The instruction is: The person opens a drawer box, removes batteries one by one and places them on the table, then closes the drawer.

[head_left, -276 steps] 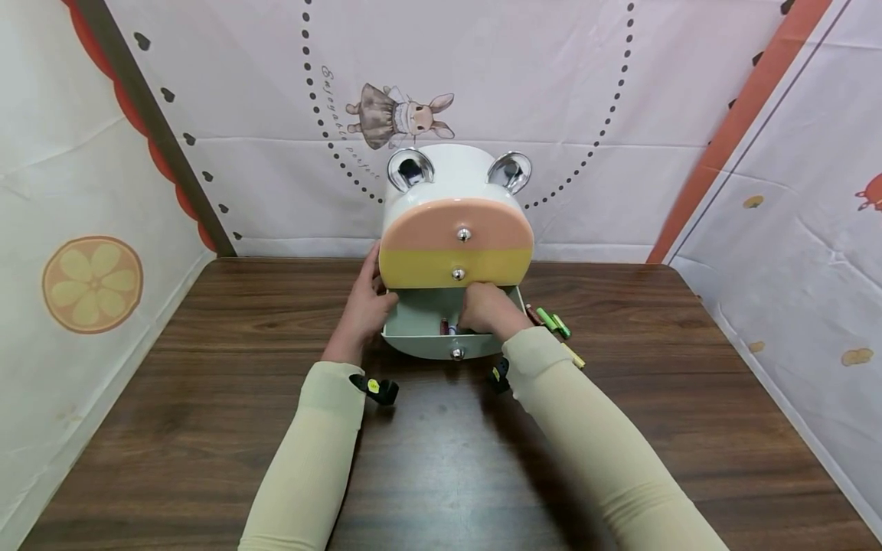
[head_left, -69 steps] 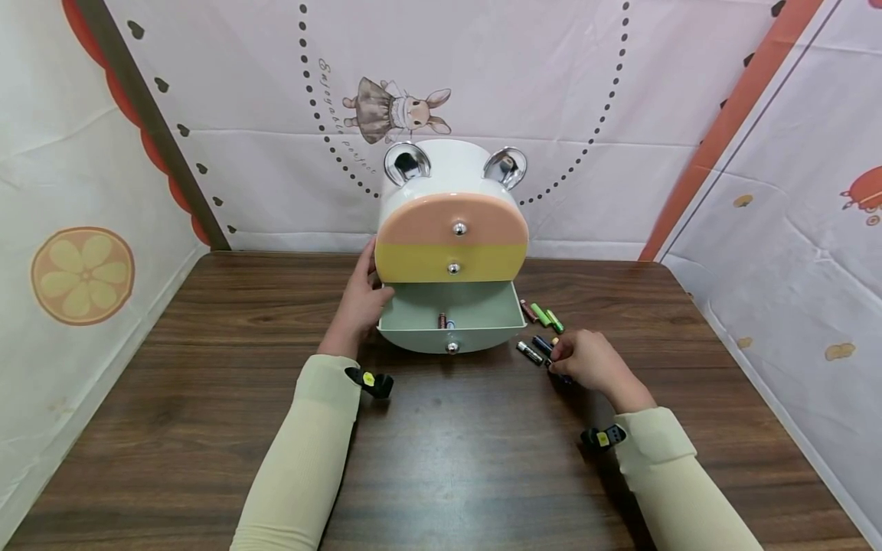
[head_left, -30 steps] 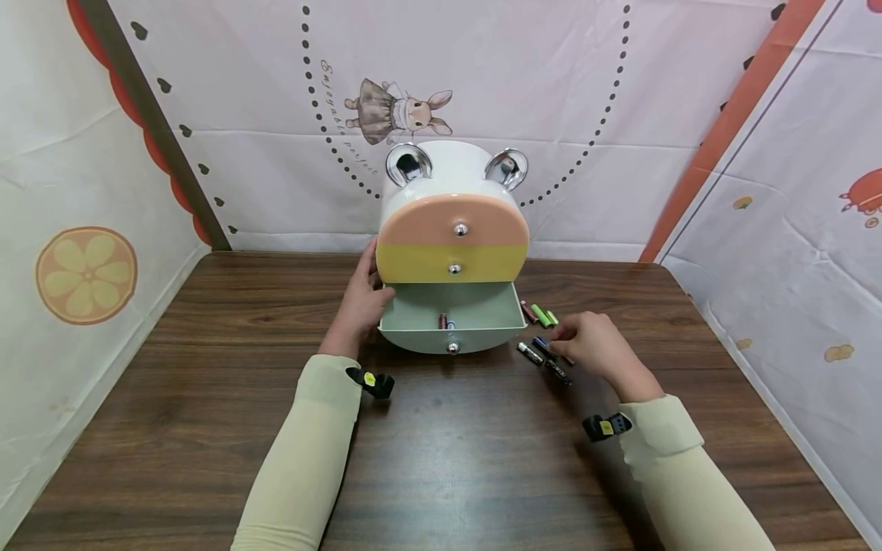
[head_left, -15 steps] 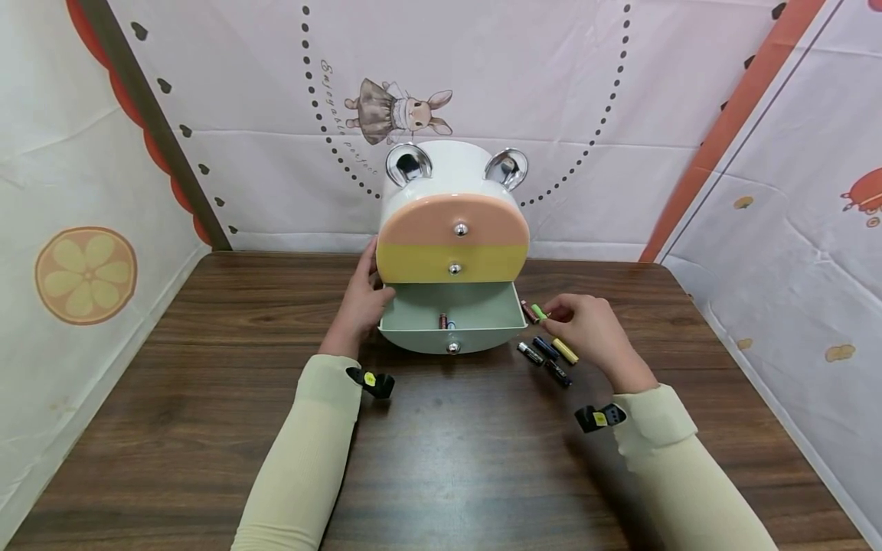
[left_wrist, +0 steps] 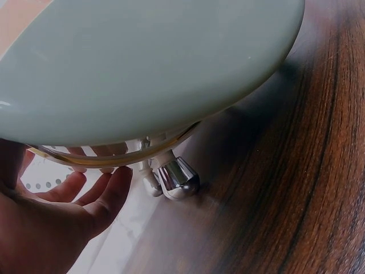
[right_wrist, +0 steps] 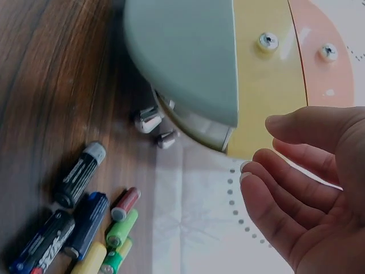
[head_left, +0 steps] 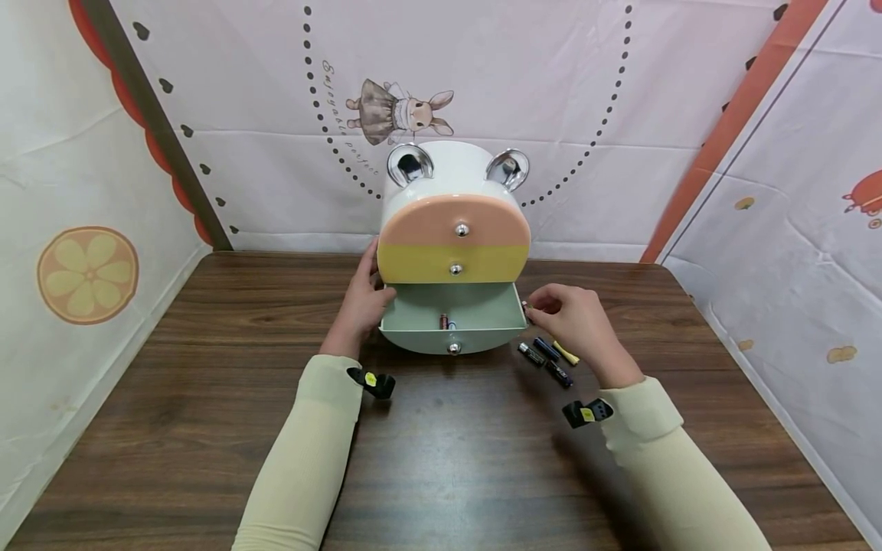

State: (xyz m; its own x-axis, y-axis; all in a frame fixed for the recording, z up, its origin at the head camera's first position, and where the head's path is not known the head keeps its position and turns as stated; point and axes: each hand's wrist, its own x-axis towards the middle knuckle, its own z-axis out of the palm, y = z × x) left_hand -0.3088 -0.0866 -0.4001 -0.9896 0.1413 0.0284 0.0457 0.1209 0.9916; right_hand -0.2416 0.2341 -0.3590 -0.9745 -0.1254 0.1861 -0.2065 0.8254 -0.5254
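A white animal-shaped cabinet (head_left: 455,172) stands at the table's back, its sage green bottom drawer (head_left: 482,306) pulled out. Inside the drawer lie a dark red battery (head_left: 444,321) and a partly hidden pale one (head_left: 452,326). My left hand (head_left: 360,310) rests against the cabinet's left side, fingertips on the wall, thumb by the drawer. My right hand (head_left: 575,321) hovers right of the drawer; in the right wrist view its thumb and fingers stand apart with nothing between them. Loose batteries include a red one (right_wrist: 125,204), green ones (right_wrist: 121,228), a yellow one (head_left: 566,353) and dark ones (head_left: 547,349).
The peach and yellow drawers (head_left: 420,264) above are closed, each with a silver knob. Silver feet (right_wrist: 148,120) hold the cabinet off the brown wood table (head_left: 441,459). Printed white cloth (head_left: 565,99) surrounds the table at the back and sides.
My right hand was inside the drawer, then among the loose batteries at the right. Lately it has passed over the yellow and green ones toward the drawer's side. The left hand has stayed put.
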